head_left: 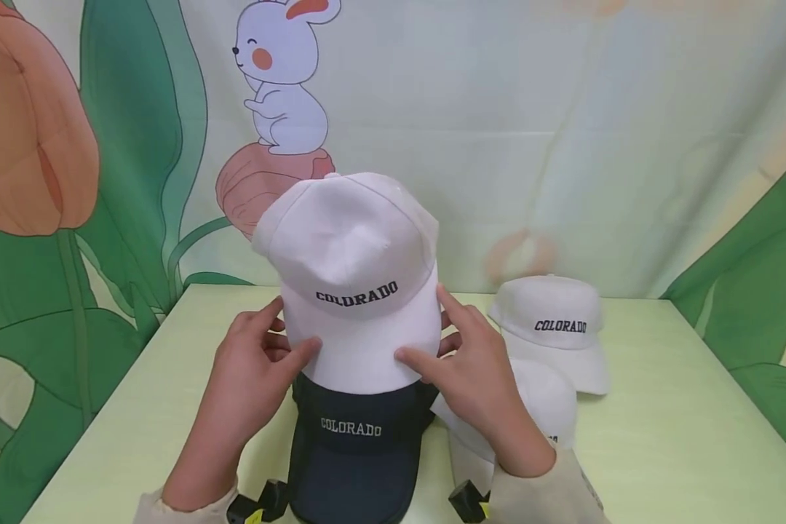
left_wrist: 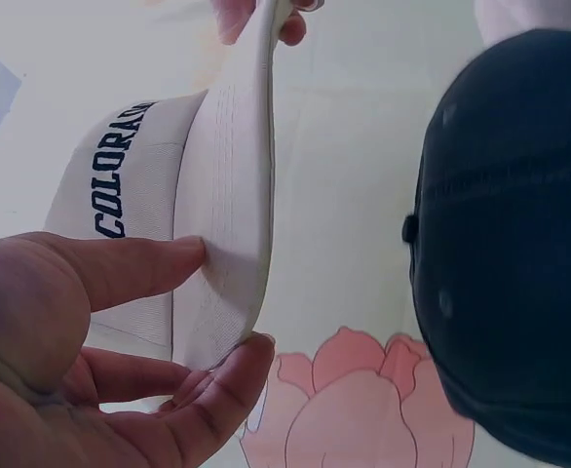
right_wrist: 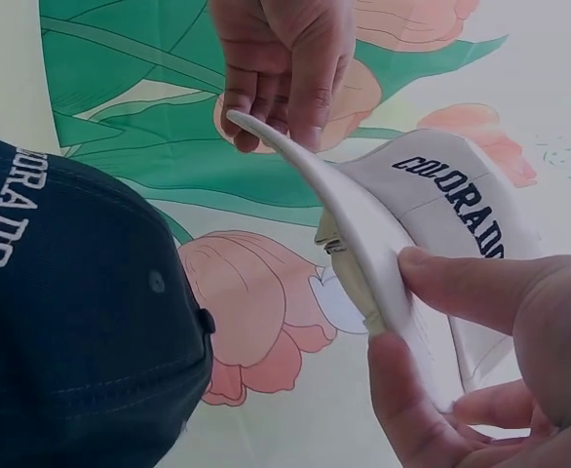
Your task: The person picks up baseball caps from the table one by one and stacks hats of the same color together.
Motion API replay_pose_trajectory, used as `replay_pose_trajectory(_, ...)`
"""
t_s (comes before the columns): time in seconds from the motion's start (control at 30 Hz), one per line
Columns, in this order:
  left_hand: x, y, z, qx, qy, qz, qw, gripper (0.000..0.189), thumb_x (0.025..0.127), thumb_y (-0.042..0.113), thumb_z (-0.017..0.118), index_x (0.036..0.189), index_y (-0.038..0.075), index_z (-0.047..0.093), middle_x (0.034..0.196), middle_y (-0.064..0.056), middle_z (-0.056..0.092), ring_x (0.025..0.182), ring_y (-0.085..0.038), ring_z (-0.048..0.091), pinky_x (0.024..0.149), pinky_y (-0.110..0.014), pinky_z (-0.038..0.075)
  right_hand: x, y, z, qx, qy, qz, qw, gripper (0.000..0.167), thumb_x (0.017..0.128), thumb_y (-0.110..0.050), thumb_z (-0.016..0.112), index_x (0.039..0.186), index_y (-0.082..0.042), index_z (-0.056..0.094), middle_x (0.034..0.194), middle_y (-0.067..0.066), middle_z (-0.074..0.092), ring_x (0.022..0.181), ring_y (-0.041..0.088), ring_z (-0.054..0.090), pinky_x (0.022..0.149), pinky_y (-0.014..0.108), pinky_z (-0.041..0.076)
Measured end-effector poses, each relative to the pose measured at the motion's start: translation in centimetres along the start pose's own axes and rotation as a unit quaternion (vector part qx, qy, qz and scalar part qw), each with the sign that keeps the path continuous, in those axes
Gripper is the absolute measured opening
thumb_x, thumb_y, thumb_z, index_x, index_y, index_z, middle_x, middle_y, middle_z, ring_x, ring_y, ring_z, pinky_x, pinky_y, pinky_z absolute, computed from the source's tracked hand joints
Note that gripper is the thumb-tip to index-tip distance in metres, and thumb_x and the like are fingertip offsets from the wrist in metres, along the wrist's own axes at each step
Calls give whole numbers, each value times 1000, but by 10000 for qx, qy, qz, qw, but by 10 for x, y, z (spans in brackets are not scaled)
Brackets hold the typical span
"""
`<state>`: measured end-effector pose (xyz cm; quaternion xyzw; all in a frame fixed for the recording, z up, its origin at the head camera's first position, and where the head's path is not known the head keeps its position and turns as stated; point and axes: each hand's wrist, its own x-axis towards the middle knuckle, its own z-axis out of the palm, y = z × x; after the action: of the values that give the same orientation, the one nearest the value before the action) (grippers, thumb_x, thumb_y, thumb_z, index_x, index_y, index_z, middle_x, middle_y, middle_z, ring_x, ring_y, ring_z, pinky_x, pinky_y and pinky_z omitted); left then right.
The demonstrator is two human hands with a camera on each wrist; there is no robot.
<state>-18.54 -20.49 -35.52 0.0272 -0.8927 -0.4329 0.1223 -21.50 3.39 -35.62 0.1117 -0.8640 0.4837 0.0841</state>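
A white baseball cap (head_left: 360,240) with dark COLORADO lettering is held up in front of me, its brim toward me. My left hand (head_left: 258,364) pinches the left side of the brim, thumb on top and fingers beneath. On the brim's right side, my right hand (head_left: 468,356) pinches it the same way. Both wrist views show the brim between thumb and fingers, including the left hand (left_wrist: 120,331) and right hand (right_wrist: 500,351). Below the held cap sits a navy cap (head_left: 354,466) with light COLORADO lettering, its crown partly hidden in the head view.
To the right, one white COLORADO cap (head_left: 557,313) lies on the pale yellow-green table (head_left: 681,407). Nearer to me is more white headwear (head_left: 546,397), partly covered by my right forearm. A printed curtain (head_left: 465,131) with a rabbit and tulips hangs behind the table.
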Motion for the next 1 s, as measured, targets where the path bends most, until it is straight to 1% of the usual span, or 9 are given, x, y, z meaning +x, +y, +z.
replay_pose_trajectory(0.2, -7, 8, 7, 58, -96, -79, 9999, 74, 90, 30, 68, 151, 8, 32, 124, -13, 45, 103, -27, 65, 88, -39, 54, -11, 11, -9, 260, 25, 190, 9995, 91, 73, -29, 85, 149, -29, 37, 109, 0, 55, 74, 8, 67, 68, 23, 54)
replay_pose_trajectory(0.33, -11, 15, 11, 157, -132, 18, 9998, 74, 88, 29, 71, 149, 7, 36, 126, -11, 46, 100, -24, 64, 86, -37, 54, -20, 13, -18, 370, 62, 236, 9990, 89, 72, -27, 86, 148, -29, 39, 108, 2, 56, 73, 9, 67, 68, 22, 55)
replay_pose_trajectory(0.43, -14, 22, 15, 197, -139, 60, 9997, 74, 86, 27, 74, 148, 7, 39, 123, -10, 46, 98, -22, 63, 84, -36, 54, -27, 15, -25, 460, 92, 295, 9985, 90, 72, -27, 86, 148, -28, 39, 109, 3, 56, 73, 10, 67, 67, 23, 55)
replay_pose_trajectory(0.5, -15, 27, 17, 206, -163, 67, 9996, 75, 85, 27, 75, 148, 7, 39, 124, -9, 46, 97, -21, 62, 85, -36, 54, -31, 17, -30, 503, 102, 365, 9980, 90, 71, -28, 86, 148, -29, 39, 109, 3, 56, 73, 11, 67, 61, 25, 55)
replay_pose_trajectory(0.6, -18, 32, 23, 236, -236, 88, 9994, 77, 84, 26, 76, 148, 9, 38, 128, -9, 47, 97, -20, 61, 86, -37, 54, -37, 20, -37, 548, 102, 492, 9972, 90, 71, -29, 87, 147, -30, 39, 110, 2, 55, 73, 12, 67, 57, 28, 54)
replay_pose_trajectory(0.67, -20, 35, 28, 264, -299, 146, 9991, 79, 83, 25, 77, 149, 9, 36, 131, -10, 47, 96, -20, 60, 87, -37, 53, -41, 23, -42, 608, 111, 569, 9965, 91, 70, -28, 87, 148, -30, 39, 111, 3, 55, 73, 12, 67, 56, 29, 54)
replay_pose_trajectory(0.83, -26, 42, 39, 299, -387, 421, 9979, 84, 83, 24, 78, 151, 8, 32, 132, -11, 48, 90, -18, 59, 84, -34, 54, -47, 29, -55, 560, 164, 710, 9958, 93, 69, -29, 88, 148, -29, 39, 111, 4, 54, 75, 12, 66, 64, 28, 57)
replay_pose_trajectory(0.93, -28, 46, 47, 273, -420, 552, 9972, 83, 82, 24, 78, 150, 7, 33, 132, -12, 49, 86, -15, 59, 81, -31, 54, -52, 33, -63, 431, 180, 791, 9958, 92, 69, -33, 87, 148, -31, 39, 112, 4, 53, 76, 11, 66, 65, 28, 57)
replay_pose_trajectory(1.0, -29, 49, 53, 295, -484, 563, 9968, 83, 82, 25, 79, 150, 6, 35, 131, -12, 49, 84, -14, 58, 78, -30, 53, -56, 38, -69, 363, 200, 848, 9955, 92, 69, -35, 87, 147, -32, 39, 112, 4, 53, 76, 11, 66, 65, 28, 57)
